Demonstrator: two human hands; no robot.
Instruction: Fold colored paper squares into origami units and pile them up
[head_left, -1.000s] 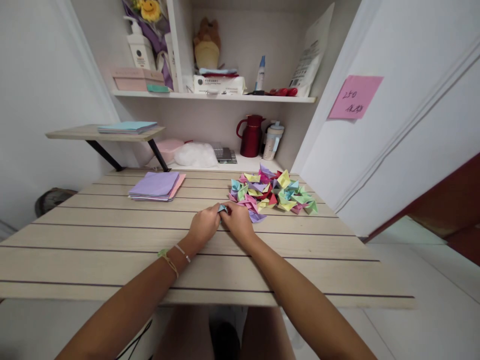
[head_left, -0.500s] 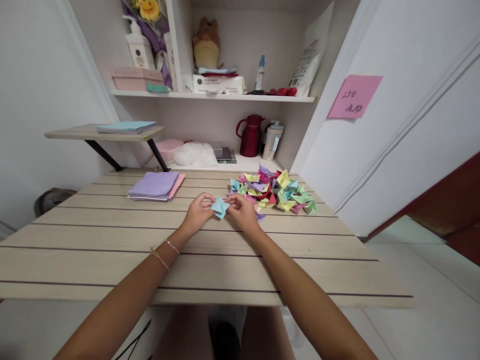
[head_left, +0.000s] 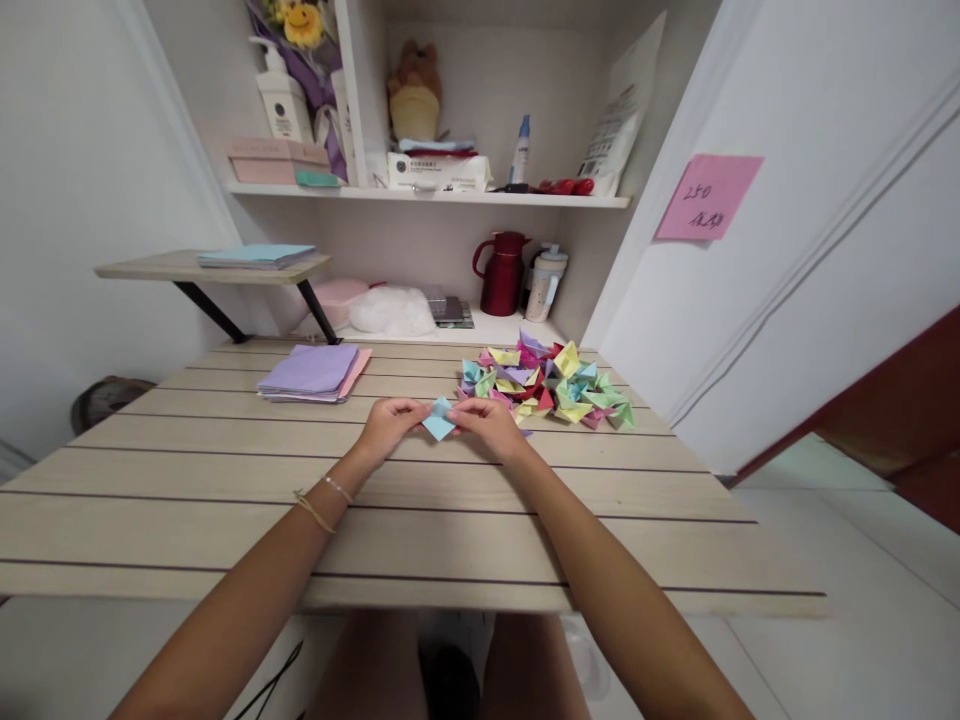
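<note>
Between my two hands is a small piece of light blue folded paper [head_left: 439, 421], held just above the table and now a flat diamond shape. My left hand [head_left: 391, 428] pinches its left side with thumb and fingers. On the other side, my right hand [head_left: 486, 423] grips the paper, thumb on top. A heap of folded paper boats [head_left: 559, 383] in yellow, green, purple, red and blue lies just beyond my right hand. To the left rests a stack of purple and pink paper sheets [head_left: 315, 373].
The slatted wooden table [head_left: 225, 520] spreads before me. A raised wooden shelf [head_left: 142, 266] at the left carries blue paper sheets [head_left: 255, 256]. Behind stand a red jug [head_left: 502, 275], a light cup [head_left: 545, 285] and a white plastic bag [head_left: 391, 310]. A pink note [head_left: 709, 198] hangs on the right.
The blue paper has gone from a pointed, several-cornered shape to a flatter diamond. Both hands have shifted their fingers on it, thumbs now lying over its sides.
</note>
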